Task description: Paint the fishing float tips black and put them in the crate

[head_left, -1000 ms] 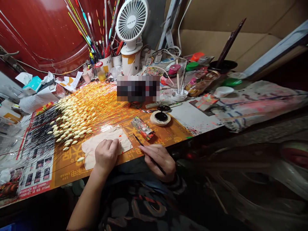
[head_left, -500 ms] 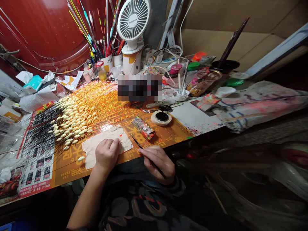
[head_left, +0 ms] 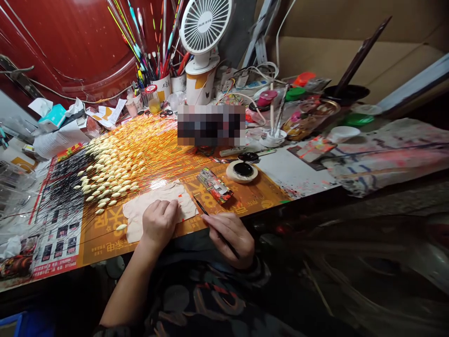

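My left hand is closed in a fist above a crumpled pale cloth. A cream-bodied fishing float sticks out to its left, in line with the fist; its thin stem inside the fingers is hidden. My right hand grips a thin dark paintbrush, its tip pointing up and left near the cloth's right edge. Beyond that hand lie a paint-smeared block and a round pot of black paint. Many similar floats are spread out at left.
A white fan stands at the back beside cups of brushes and floats. Paint tubs, a green lid and a white cup with brushes crowd the right. A stained plastic sheet covers the far right edge.
The whole view has shifted slightly, so the table's things appear a little farther right. Both hands keep nearly the same pose, and the brush stays in my right hand.
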Demonstrator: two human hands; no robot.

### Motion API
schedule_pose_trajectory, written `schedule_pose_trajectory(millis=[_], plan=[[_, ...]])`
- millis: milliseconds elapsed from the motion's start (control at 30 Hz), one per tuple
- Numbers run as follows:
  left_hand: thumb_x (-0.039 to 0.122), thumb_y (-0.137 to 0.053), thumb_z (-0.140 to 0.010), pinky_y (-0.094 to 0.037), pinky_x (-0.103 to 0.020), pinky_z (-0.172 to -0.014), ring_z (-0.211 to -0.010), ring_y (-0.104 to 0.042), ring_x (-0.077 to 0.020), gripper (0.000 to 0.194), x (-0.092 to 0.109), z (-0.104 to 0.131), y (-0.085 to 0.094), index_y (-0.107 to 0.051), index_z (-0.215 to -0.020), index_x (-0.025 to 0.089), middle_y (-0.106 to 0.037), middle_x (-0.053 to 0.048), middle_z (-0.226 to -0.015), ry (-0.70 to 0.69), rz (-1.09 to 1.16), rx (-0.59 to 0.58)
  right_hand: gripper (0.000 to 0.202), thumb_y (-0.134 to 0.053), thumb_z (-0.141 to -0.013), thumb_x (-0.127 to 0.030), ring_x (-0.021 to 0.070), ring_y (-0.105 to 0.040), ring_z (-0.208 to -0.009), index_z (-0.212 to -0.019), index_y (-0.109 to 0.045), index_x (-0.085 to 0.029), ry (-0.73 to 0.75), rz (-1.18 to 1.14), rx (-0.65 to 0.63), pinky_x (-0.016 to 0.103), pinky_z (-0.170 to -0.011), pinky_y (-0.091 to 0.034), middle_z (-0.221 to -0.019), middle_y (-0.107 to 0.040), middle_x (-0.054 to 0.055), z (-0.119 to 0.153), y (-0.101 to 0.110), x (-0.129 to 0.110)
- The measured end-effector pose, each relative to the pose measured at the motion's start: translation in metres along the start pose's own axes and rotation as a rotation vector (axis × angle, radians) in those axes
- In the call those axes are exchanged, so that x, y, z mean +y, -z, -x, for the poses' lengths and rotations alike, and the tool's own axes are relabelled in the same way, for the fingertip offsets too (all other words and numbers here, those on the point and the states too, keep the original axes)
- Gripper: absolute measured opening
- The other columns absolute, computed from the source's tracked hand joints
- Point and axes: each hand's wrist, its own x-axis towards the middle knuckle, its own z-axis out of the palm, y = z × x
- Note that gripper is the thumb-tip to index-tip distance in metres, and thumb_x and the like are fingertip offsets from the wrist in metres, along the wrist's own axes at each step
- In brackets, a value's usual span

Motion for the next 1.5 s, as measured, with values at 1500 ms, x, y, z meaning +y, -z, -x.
schedule_pose_trajectory(millis=[1500], plan=[[0.022, -0.048, -0.098, -0.042, -0.029, -0.065, -0.068, -0.058, -0.0148, 0.015, 0.002, 0.002, -0.001, -0.063, -0.095, 0.019, -0.062, -0.002, -0.070, 0.015, -0.028, -0.021, 0.049, -0.056, -0.089, -0.008, 0.0232, -0.067, -0.092, -0.137, -0.055, -0.022, -0.013, -0.041, -0.053, 0.039, -0.077, -0.058, -0.109, -0.071, 0.009, -0.006, -0.007, -0.019]])
